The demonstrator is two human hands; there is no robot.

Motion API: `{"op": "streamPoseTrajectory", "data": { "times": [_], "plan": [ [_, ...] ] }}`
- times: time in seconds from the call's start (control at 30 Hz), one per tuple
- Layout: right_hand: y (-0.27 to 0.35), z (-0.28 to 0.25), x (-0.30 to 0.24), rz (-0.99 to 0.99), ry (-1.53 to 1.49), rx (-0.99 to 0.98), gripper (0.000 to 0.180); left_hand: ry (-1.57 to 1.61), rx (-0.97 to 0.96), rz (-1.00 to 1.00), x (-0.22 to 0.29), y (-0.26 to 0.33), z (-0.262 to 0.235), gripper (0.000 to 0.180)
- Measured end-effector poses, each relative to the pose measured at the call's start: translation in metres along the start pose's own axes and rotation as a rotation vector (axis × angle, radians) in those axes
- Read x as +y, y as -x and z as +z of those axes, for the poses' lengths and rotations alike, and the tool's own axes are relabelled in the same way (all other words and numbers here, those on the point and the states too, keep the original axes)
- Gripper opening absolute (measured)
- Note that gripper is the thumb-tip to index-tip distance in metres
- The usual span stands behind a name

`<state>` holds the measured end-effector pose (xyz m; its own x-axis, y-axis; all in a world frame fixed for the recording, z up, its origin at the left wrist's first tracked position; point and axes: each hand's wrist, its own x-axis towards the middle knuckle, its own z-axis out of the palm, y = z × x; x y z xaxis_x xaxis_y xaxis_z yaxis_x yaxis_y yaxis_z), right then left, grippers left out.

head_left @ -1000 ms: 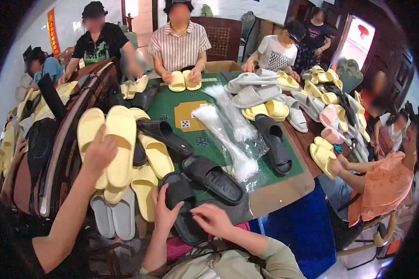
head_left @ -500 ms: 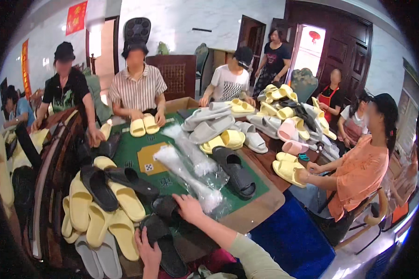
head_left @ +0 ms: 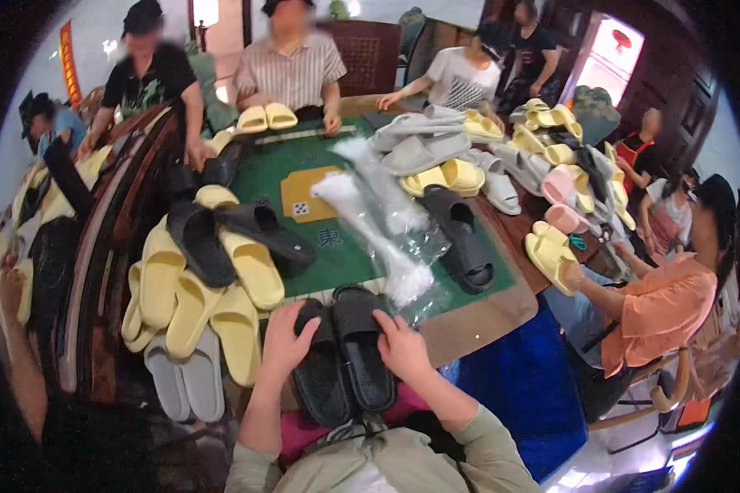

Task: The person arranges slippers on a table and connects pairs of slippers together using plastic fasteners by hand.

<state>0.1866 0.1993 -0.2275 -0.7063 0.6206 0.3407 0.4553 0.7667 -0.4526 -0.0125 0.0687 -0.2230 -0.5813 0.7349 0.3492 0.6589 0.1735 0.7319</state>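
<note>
A pair of black slippers stands side by side at the near table edge, straps away from me and heels toward me. My left hand [head_left: 290, 338] grips the outer side of the left black slipper [head_left: 321, 380], its thumb against the strap. On the other side, my right hand [head_left: 402, 345] is closed on the strap edge of the right black slipper [head_left: 365, 366]. Beside my left hand lies a heap of yellow slippers [head_left: 251, 267], with black slippers [head_left: 199, 246] on top and grey slippers [head_left: 201, 382] at its near end.
Clear plastic bags [head_left: 399, 275] lie on the green table mat [head_left: 284, 251]. Another black pair [head_left: 462, 238] rests right of them. Grey, yellow and pink slippers pile up on a brown table [head_left: 514, 218] beyond. Several people stand or sit around; one in orange [head_left: 666, 300] handles yellow slippers.
The two black slippers, angled and apart before, now stand side by side in front of me. Both hands have come to their outer sides. My view has shifted downward.
</note>
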Motion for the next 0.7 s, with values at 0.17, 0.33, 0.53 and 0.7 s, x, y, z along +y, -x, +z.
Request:
{"op": "streamPoseTrajectory", "data": {
  "times": [0.17,0.33,0.53,0.7],
  "plan": [
    [0.006,0.012,0.0,-0.054,0.053,-0.007,0.047,-0.155,-0.148,0.041,-0.021,-0.012,0.013,0.034],
    [0.01,0.008,-0.005,-0.011,0.077,-0.032,0.048,-0.274,-0.372,-0.114,-0.005,-0.028,0.019,0.036],
    [0.011,0.008,-0.005,-0.034,0.054,-0.028,0.052,-0.34,-0.466,-0.237,-0.031,-0.053,0.043,0.027],
    [0.008,0.01,0.003,-0.018,0.064,-0.053,0.061,-0.336,-0.415,-0.338,-0.029,-0.07,0.055,0.023]
  ]
}}
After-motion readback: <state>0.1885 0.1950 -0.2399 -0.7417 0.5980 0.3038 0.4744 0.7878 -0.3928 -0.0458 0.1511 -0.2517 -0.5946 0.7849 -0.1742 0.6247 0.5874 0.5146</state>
